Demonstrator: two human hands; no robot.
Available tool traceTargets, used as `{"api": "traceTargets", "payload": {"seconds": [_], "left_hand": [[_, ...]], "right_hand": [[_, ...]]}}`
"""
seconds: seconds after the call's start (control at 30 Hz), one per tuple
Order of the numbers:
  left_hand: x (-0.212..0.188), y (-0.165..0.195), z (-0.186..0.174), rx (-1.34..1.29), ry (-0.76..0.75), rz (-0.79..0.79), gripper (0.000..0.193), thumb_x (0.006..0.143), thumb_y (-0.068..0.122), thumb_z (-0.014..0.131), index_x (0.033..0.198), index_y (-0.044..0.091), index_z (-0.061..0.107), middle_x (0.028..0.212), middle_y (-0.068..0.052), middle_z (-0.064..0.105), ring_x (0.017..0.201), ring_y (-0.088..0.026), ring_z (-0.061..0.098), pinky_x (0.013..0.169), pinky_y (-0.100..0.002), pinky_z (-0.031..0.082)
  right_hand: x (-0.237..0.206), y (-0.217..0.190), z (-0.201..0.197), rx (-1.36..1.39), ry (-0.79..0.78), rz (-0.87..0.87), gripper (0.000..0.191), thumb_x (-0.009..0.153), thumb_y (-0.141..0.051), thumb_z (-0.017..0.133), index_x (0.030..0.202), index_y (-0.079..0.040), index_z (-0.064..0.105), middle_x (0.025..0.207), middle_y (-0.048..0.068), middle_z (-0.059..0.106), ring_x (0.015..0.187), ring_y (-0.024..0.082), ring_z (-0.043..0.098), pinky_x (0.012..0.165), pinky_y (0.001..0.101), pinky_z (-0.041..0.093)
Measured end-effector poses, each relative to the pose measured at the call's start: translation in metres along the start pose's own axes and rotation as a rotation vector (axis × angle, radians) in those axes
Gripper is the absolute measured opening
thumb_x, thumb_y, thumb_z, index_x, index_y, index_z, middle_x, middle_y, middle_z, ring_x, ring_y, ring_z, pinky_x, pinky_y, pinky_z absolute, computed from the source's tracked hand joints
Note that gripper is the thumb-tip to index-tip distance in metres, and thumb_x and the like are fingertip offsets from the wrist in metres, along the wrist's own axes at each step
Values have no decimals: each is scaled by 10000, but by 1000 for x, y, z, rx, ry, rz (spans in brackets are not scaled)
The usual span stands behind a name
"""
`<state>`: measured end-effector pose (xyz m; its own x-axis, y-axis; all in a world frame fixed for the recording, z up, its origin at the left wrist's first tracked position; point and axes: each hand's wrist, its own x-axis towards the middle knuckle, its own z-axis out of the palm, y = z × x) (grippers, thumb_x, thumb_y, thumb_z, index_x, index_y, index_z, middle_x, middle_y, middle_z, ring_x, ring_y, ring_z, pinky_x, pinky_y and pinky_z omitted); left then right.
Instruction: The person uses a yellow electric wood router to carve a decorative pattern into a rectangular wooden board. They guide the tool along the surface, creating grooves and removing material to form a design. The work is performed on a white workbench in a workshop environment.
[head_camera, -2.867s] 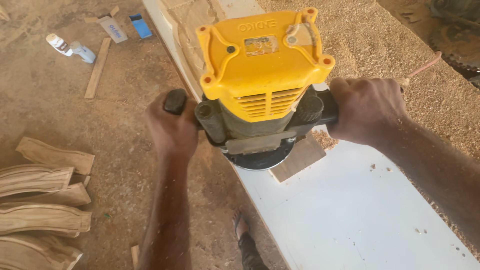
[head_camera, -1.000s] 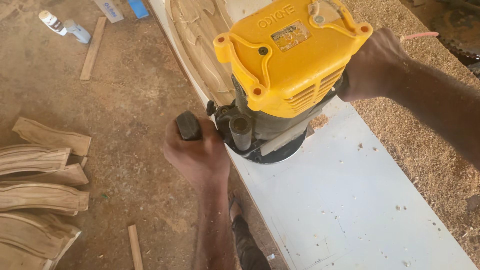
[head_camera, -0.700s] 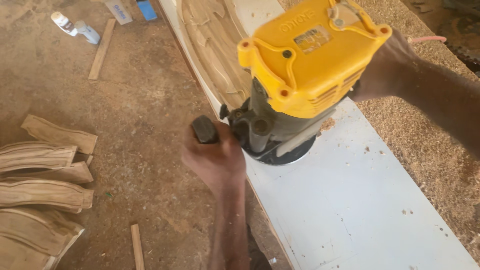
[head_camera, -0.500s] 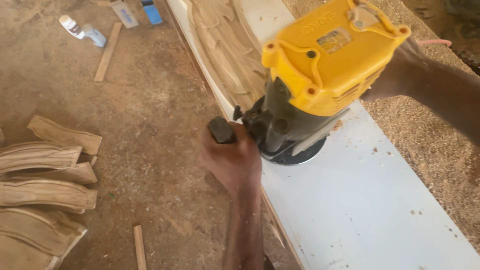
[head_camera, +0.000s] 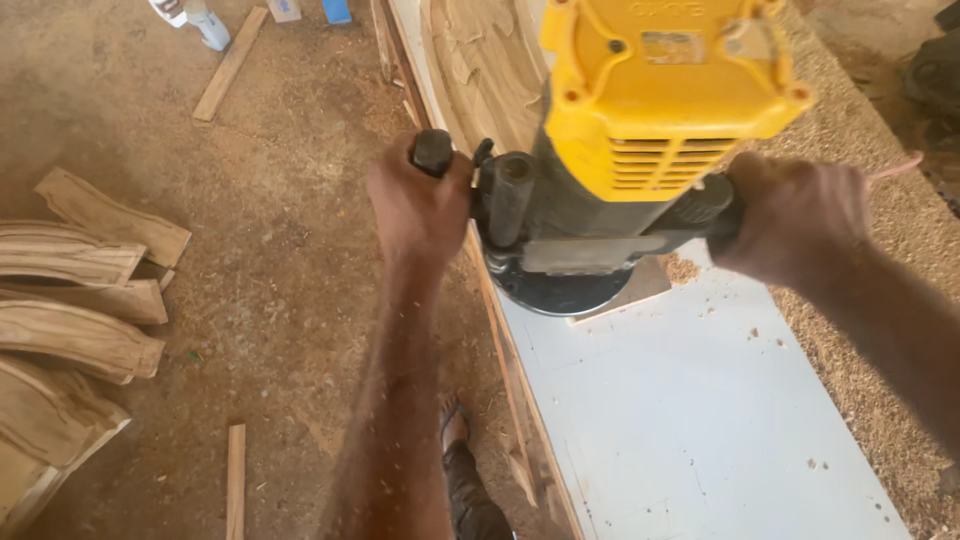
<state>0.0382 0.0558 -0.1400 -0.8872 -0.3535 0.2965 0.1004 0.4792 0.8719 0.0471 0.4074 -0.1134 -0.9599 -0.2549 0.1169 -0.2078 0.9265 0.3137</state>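
on top of the yellow-capped, black-bodied plunge router (head_camera: 640, 150) we see a small rectangular grey label, near the front edge of its yellow cap; its print is too small to make out. the router's round black base sits on the near end of a carved curved wooden piece (head_camera: 485, 70) that lies along the white flat board (head_camera: 700, 420). sawdust (head_camera: 880, 290) banks up along the board's right side. on the dirt floor to the left we see a stack of curved carved wooden pieces (head_camera: 70, 300), a thin wooden strip (head_camera: 232, 62) farther off, and a short stick (head_camera: 236, 480) nearer. our left hand (head_camera: 420, 205) wraps tightly round the router's left black knob, arm stretched forward. our right hand (head_camera: 795, 220) is closed round the right handle.
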Motion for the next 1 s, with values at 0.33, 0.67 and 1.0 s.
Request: {"api": "traceTargets", "payload": {"seconds": [0.33, 0.67, 1.0], "left_hand": [[24, 20, -14, -133, -151, -57, 94, 808, 75, 651, 718, 68, 625, 647, -32, 631, 525, -126, 603, 489, -340, 579], [18, 13, -11, 5, -104, -27, 175, 823, 97, 649, 673, 88, 558, 616, -20, 543, 510, -141, 483, 475, -334, 460], [-47, 21, 14, 25, 41, -79, 256, 790, 92, 627, 576, 122, 491, 539, 20, 490, 441, -127, 449, 442, -337, 424]], "right_hand": [[-9, -28, -20, 72, -48, 124, 179, 952, -298, 659, 909, -124, 661, 646, 14, 624, 478, 133, 558, 456, 340, 490], [-1, -24, -24, 101, -85, 67, 235, 830, -292, 731, 958, -114, 646, 693, 14, 656, 523, 164, 604, 493, 344, 514], [-13, 15, -8, 44, -176, -13, 297, 848, -350, 719, 1021, -121, 643, 692, 21, 677, 514, 156, 605, 499, 325, 501]]}}
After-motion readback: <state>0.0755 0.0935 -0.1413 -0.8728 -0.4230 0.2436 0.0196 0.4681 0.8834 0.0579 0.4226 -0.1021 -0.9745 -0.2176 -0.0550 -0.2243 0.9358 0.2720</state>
